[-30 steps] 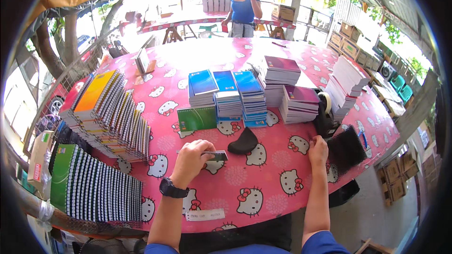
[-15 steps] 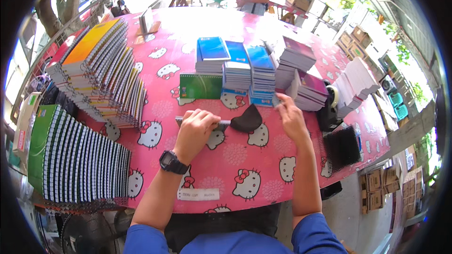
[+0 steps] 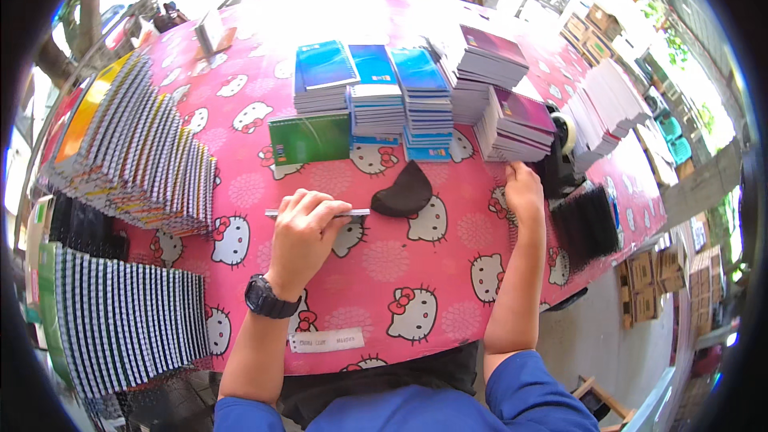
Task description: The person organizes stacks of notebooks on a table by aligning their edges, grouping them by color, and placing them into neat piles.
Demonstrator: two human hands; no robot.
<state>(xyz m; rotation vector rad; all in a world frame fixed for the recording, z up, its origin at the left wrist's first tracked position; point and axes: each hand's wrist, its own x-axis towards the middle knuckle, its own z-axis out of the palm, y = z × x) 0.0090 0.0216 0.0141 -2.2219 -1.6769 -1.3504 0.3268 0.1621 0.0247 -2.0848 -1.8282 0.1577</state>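
My left hand (image 3: 308, 224), with a black watch on its wrist, is closed over a thin notebook (image 3: 360, 212) seen edge-on above the pink table. To the right of it lies a dark, curved wedge-shaped piece (image 3: 402, 192). My right hand (image 3: 524, 190) has its fingers curled at the near foot of a stack of purple notebooks (image 3: 520, 124); what its fingertips hold, if anything, is hidden. Beyond my left hand is a green notebook (image 3: 310, 138), in front of stacks of blue notebooks (image 3: 324, 68).
Tall rows of spiral notebooks (image 3: 136, 152) and green-covered ones (image 3: 128, 316) line the left side. At the right are a tape dispenser (image 3: 558, 148), a black bristly block (image 3: 586, 224) and white paper stacks (image 3: 604, 108). A paper strip (image 3: 326, 341) lies near the front edge.
My right hand has moved right, from beside the blue notebooks to the foot of the purple stack. The left hand keeps hold of the thin notebook. The whole view has shifted.
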